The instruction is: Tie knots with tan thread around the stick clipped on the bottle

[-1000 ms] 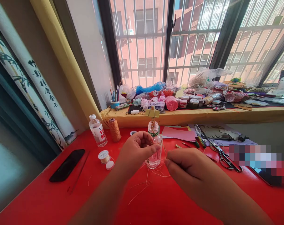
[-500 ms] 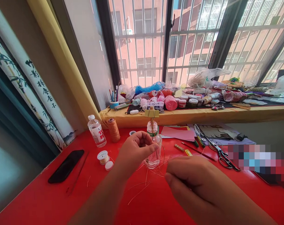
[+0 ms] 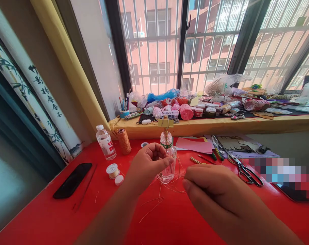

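A clear glass bottle point(image 3: 167, 174) stands upright on the red table, with a stick-like piece in its neck. A yellow binder clip point(image 3: 165, 123) grips the top of that piece, and thin threads point(image 3: 179, 166) hang from there and loop round the bottle. In front of the bottle, my left hand point(image 3: 151, 161) is closed in a pinch on thread at its upper side. My right hand point(image 3: 215, 187) is closed to the right of the bottle, thumb against the curled fingers. Thread runs close to its fingertips, but what lies inside is hidden.
Left of the bottle are a thread spool point(image 3: 112, 170), a white cap point(image 3: 119, 180), an orange twine cone point(image 3: 124, 141), a water bottle point(image 3: 106, 144) and a phone point(image 3: 72, 180). Scissors point(image 3: 246, 173) and pink paper point(image 3: 194, 145) lie right. Craft supplies crowd the windowsill point(image 3: 208, 126).
My right hand has shifted slightly to the right and up, away from the bottle. My left hand keeps its pinch in nearly the same place.
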